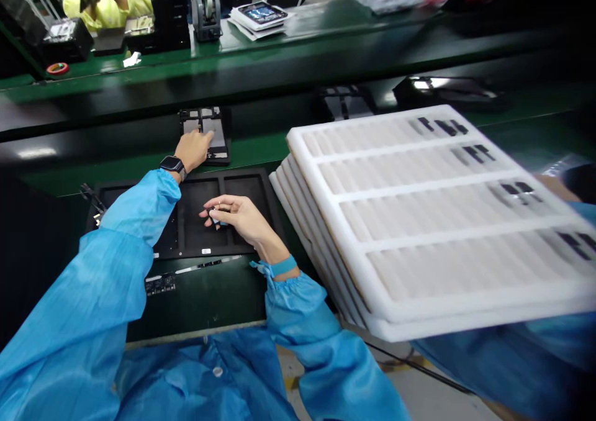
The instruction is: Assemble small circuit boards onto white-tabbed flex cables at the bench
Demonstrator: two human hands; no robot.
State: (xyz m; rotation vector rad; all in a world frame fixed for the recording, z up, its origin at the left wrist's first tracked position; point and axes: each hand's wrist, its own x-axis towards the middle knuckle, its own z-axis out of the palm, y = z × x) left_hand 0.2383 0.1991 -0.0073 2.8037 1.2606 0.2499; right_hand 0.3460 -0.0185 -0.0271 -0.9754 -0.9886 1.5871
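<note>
Fingers (210, 210) of the right hand (239, 219) are pinched shut on a small pale part (217, 221), just over the black compartment tray (186, 235). Left hand (193, 149), smartwatch (172, 164) on the wrist, is stretched forward, flat loose fingers resting on a grey panel (215, 134) in a small black carrier (205, 115) on the green belt (261, 144). Stack of white foam trays (419, 247) sits just to the right. Someone in yellow (107, 5) works across the line.
</note>
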